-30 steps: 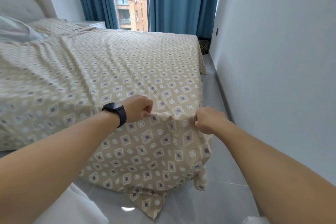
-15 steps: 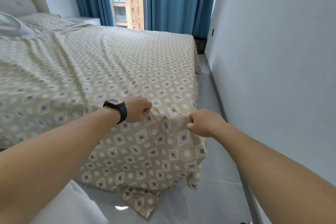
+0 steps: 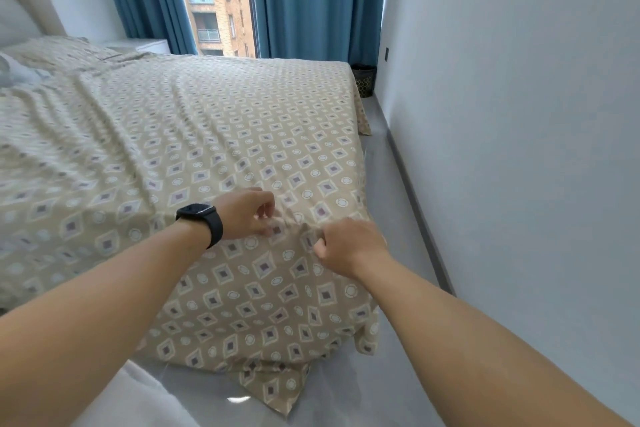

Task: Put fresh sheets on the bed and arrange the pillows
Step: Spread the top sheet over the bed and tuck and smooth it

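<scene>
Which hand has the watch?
The left hand: a black smartwatch sits on its wrist. The right hand has a bare wrist. Both pinch the beige diamond-patterned bed sheet.

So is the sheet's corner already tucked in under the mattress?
No, the sheet corner hangs loose down to the floor while the left hand and right hand pinch it at the bed's edge.

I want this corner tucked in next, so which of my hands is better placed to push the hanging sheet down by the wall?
Probably the right hand: it pinches the sheet at the corner edge nearest the wall. The left hand grips farther in over the bed.
</scene>
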### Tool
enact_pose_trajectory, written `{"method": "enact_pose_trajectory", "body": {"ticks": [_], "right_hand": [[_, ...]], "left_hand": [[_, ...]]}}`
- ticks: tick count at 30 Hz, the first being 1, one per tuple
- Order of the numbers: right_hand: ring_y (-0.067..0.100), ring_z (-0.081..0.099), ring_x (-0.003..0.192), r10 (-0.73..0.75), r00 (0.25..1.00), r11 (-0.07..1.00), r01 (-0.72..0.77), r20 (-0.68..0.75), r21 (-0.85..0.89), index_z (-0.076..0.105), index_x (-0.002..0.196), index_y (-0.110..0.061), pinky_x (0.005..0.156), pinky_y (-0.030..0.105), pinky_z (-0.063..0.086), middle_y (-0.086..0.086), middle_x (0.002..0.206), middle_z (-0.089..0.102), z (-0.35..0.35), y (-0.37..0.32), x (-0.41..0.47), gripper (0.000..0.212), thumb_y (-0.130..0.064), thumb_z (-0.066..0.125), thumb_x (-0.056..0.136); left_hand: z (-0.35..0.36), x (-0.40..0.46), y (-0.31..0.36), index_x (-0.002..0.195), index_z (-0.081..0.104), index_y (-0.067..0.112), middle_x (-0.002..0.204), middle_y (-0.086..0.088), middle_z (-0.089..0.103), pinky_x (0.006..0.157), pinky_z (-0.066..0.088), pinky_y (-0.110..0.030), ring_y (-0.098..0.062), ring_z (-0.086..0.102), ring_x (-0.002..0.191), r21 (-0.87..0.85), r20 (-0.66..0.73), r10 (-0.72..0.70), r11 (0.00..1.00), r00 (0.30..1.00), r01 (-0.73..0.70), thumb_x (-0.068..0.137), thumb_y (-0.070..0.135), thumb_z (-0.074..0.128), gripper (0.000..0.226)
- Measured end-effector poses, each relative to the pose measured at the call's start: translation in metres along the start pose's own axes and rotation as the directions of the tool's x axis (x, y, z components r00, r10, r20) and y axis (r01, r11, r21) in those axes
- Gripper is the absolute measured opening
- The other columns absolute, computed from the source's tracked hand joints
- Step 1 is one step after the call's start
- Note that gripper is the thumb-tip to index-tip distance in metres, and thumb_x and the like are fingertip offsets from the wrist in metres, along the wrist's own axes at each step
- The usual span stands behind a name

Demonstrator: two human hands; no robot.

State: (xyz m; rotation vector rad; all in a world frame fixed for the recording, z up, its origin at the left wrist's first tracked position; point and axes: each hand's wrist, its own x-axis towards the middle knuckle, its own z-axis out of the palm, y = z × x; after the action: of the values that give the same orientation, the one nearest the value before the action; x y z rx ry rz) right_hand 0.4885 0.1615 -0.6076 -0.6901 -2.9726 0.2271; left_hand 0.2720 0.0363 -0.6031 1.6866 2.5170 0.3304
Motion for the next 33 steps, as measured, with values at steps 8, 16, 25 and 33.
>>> {"method": "enact_pose_trajectory", "body": {"ticks": [8,16,25,33], "right_hand": [[0.029,0.055,0.105,-0.167,0.975,0.984,0.154,-0.144,-0.093,0.053,0.12,-0.018,0.085,0.041,0.048,0.004,0.118,0.056,0.017,-0.063,0.051,0.026,-0.033,0.05,0.099],[0.025,0.057,0.102,-0.183,0.959,0.983,0.181,-0.215,-0.03,0.058,0.102,-0.018,0.085,0.042,0.048,-0.001,0.106,0.06,0.031,-0.076,0.068,0.017,-0.035,0.055,0.101],[0.031,0.063,0.086,-0.187,0.975,0.978,0.173,-0.122,-0.12,0.052,0.099,-0.016,0.07,0.038,0.043,0.005,0.099,0.062,0.022,-0.081,0.067,0.009,-0.02,0.044,0.102],[0.028,0.059,0.08,-0.188,0.98,0.97,0.175,-0.067,-0.172,0.047,0.097,-0.017,0.067,0.037,0.041,0.005,0.097,0.059,0.021,-0.079,0.067,0.007,-0.018,0.043,0.101]], "left_hand": [[-0.017,-0.039,-0.066,0.087,0.055,0.036,0.096,0.013,0.056,0.063,0.052,-0.033,-0.016,0.062,0.078,-0.005,-0.024,-0.157,0.988,0.987,0.157,0.08,0.029,0.077,0.024],[-0.03,-0.069,-0.107,0.09,0.06,0.028,0.095,0.011,0.061,0.068,0.046,-0.031,-0.015,0.058,0.085,0.072,-0.128,-0.275,0.956,0.953,0.285,0.089,0.038,0.07,0.014],[-0.034,-0.059,-0.105,0.08,0.063,0.019,0.08,0.003,0.062,0.07,0.05,-0.031,-0.02,0.059,0.077,0.032,-0.055,-0.332,0.942,0.942,0.334,0.089,0.023,0.073,0.014],[-0.037,-0.064,-0.106,0.081,0.062,0.018,0.08,0.002,0.061,0.066,0.044,-0.027,-0.017,0.054,0.074,-0.1,-0.052,-0.301,0.95,0.952,0.294,0.089,0.021,0.074,0.014]]}}
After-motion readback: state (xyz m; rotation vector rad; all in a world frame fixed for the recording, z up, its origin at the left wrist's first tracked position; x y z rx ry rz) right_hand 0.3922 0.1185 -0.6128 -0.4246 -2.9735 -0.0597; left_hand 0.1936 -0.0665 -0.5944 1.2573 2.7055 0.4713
